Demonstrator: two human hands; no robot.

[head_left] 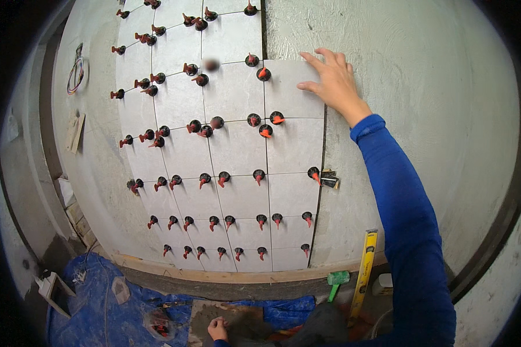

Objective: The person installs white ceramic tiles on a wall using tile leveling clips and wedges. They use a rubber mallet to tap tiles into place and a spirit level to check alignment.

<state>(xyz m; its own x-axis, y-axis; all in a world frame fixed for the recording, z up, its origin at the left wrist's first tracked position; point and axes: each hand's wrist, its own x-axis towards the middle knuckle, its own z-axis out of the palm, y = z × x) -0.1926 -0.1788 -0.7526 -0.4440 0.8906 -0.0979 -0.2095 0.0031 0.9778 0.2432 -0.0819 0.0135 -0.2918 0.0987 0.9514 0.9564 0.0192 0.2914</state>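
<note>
Two hands are showing, well apart from each other. The right hand (331,80) is reaching up on a blue-sleeved arm and lying open, fingers spread flat, against the upper right corner of a grey wall tile (292,89); it is pressing on the tile and gripping nothing. That tile is sitting at the right edge of the tiled field, in the row just under the top one, with bare trowelled adhesive (422,98) spreading to its right and above it. The left hand (217,328) is resting far below at the bottom edge of the view, loosely curled on a dark mortar board (237,318); whether it is holding anything cannot be told.

Red-and-black levelling clips (277,118) are sticking out of the joints between the tiles, across every row. A wooden ledger board (214,276) is running under the lowest row. Beside its right end a yellow spirit level (364,272) is leaning upright, with a green-headed mallet (337,280) just to its left. A blue tarpaulin (92,312) is covering the floor at the lower left, and a coil of wires (75,74) is hanging from the wall at the upper left.
</note>
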